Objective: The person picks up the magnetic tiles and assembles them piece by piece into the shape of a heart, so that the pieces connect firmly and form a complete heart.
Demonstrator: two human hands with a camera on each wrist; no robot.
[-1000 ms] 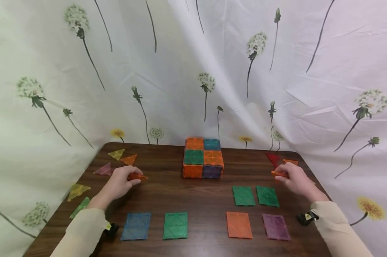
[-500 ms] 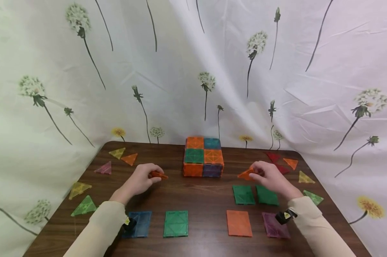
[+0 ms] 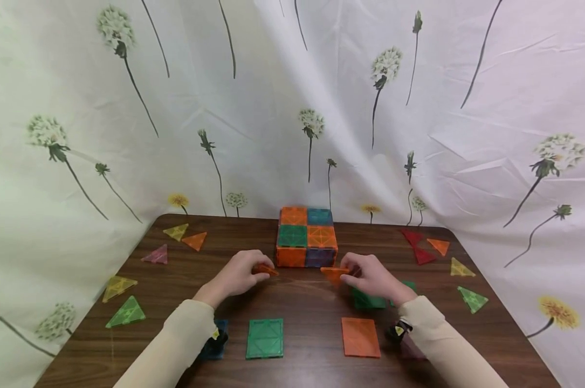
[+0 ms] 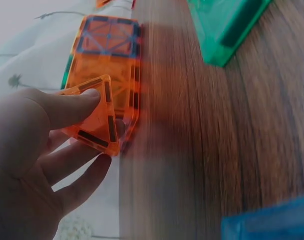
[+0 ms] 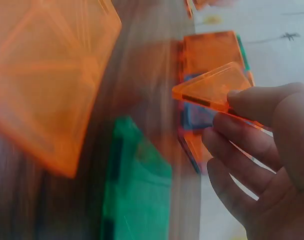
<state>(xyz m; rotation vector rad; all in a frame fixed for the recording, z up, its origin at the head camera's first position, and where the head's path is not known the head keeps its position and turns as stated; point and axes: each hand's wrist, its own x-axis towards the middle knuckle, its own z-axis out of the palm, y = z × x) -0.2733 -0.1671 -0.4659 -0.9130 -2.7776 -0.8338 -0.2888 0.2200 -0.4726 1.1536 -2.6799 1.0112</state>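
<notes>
My left hand (image 3: 243, 272) pinches an orange triangular magnetic tile (image 4: 95, 120) between thumb and fingers, just left of a low block (image 3: 307, 237) built from square magnetic tiles. The block has orange, blue and green tiles on top and orange and purple ones at the front. On the other side, my right hand (image 3: 367, 275) pinches a second orange triangular tile (image 5: 217, 90), in front of the block's right corner. Both triangles are held above the table, pointing toward each other. Beneath my right hand lies a green square tile (image 3: 368, 299), partly covered by it.
Nearer me lie a green square (image 3: 265, 338), an orange square (image 3: 360, 337) and a blue square (image 3: 215, 347), partly hidden by my left wrist. Yellow, orange, pink and green triangles (image 3: 126, 312) line the left edge; red, orange, yellow and green triangles (image 3: 473, 299) line the right.
Both hands have moved inward from the table's sides, each carrying its orange triangle to the front of the block. The block and the tiles on the table have stayed put.
</notes>
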